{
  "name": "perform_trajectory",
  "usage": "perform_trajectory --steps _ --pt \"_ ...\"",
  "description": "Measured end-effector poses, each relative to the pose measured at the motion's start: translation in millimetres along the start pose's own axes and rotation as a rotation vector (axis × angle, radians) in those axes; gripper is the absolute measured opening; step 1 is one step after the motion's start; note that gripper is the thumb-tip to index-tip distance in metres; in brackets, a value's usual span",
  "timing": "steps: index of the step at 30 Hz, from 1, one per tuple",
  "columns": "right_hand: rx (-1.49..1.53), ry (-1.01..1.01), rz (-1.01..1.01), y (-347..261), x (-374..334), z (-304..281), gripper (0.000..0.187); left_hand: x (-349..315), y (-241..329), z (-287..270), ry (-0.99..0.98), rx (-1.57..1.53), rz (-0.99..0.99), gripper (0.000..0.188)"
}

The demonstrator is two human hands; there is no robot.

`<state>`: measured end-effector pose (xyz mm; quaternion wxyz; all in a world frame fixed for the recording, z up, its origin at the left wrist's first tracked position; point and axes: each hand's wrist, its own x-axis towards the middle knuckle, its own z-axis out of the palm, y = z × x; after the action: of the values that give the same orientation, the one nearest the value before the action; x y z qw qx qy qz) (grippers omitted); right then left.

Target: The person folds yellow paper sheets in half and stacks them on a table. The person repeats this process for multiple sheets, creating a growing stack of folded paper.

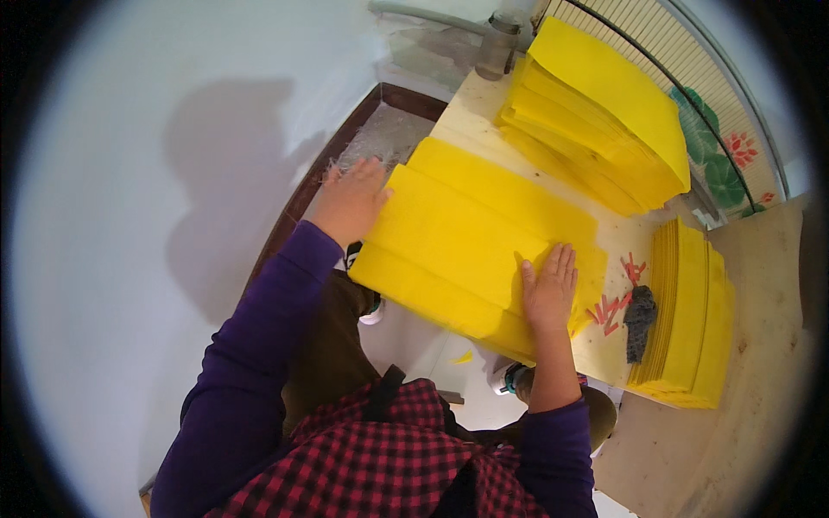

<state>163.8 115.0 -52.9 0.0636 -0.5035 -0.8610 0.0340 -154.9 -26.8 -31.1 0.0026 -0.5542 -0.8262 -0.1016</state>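
While both hands press on it, the fanned stack of bright yellow paper sheets (471, 233) lies on the pale wooden worktable (604, 345), its near edge hanging over the table's front.

Left hand (350, 197) flat on stack's far-left edge, fingers together, palm down. Right hand (549, 289) flat on near-right part, fingers slightly spread, nothing pinched. To do it well, I'd judge: keep even palm pressure and both edges square so the stepped layers don't slip. Outward: second fanned yellow pile (604, 112) at back, squared yellow pile (691, 315) at right, dark grey sponge-like block (640, 321) and red paper scraps (611, 309) between. Purple sleeves, checked apron.
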Motion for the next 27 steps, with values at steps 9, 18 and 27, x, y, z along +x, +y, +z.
perform_trajectory --steps 9,18,27 --pt "0.015 0.018 0.004 1.8 0.6 2.9 0.077 18.1 23.9 -32.2 0.273 -0.111 0.135 0.044" --pt "-0.031 0.042 -0.04 4.6 0.7 5.3 0.076 34.4 195.2 30.8 -0.016 -0.355 0.266 0.057" --pt "0.005 0.057 -0.027 5.0 -1.8 7.6 0.076 15.8 131.5 49.5 0.007 -0.145 0.028 0.07"
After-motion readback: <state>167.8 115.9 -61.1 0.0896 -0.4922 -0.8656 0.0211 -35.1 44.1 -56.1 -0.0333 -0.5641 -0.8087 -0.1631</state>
